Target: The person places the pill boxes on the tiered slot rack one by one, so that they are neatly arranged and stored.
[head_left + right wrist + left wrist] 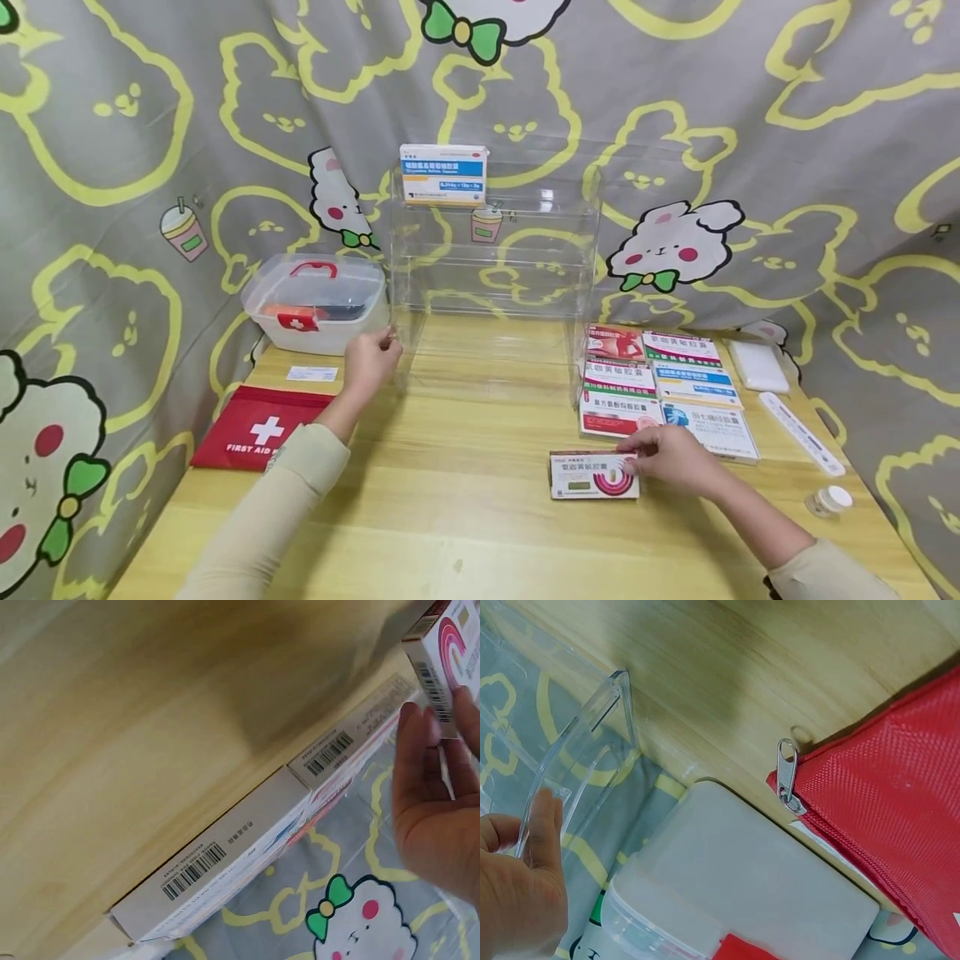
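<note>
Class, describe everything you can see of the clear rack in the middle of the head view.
The clear rack stands upright on the wooden table, in front of the patterned curtain, which shows through it. It looks like stiff, glossy plastic, with side panels joined by several tiers. One blue-and-white box stands at the left of its top tier; the lower tiers hold nothing. The left hand pinches its left side edge.

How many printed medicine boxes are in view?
8. One blue-and-white box stands at the top left of the clear rack; the right hand holds another box; six boxes lie on the table in two columns of three. More may be hidden underneath.
</note>
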The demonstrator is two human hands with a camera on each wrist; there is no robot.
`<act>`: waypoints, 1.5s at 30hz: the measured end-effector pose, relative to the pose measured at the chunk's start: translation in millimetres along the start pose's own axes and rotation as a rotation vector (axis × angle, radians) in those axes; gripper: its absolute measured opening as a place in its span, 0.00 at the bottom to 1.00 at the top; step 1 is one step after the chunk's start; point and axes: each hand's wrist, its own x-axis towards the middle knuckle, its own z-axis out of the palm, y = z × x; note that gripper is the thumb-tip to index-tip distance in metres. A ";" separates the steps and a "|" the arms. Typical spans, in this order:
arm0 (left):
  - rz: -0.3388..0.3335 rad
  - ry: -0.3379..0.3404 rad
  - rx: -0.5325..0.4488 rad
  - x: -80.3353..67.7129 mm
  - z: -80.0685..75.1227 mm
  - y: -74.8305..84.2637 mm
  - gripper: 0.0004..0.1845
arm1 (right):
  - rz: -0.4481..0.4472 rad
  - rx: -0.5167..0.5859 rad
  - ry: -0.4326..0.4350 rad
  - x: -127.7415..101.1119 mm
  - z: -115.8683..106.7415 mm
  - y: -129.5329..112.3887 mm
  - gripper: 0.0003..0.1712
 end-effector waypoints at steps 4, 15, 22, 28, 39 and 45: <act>0.004 0.011 0.007 0.4 -0.8 1.0 0.20 | -0.020 0.123 0.047 2.4 -10.5 -3.5 0.14; 0.021 0.010 0.017 0.2 0.6 -0.5 0.19 | -0.009 0.167 0.324 16.1 -54.6 -47.2 0.24; 0.015 0.002 0.004 -1.3 1.4 -2.2 0.19 | -0.036 0.193 0.454 40.2 -98.9 -82.9 0.26; 0.050 0.017 0.005 0.7 0.4 -3.6 0.18 | -0.051 0.309 0.500 76.5 -143.3 -119.7 0.28; 0.065 -0.010 0.016 2.9 1.7 -9.6 0.19 | -0.147 0.438 0.669 151.7 -182.4 -156.9 0.19; 0.077 0.013 -0.001 5.7 0.9 -8.4 0.18 | -0.099 0.336 0.757 178.0 -195.9 -178.9 0.19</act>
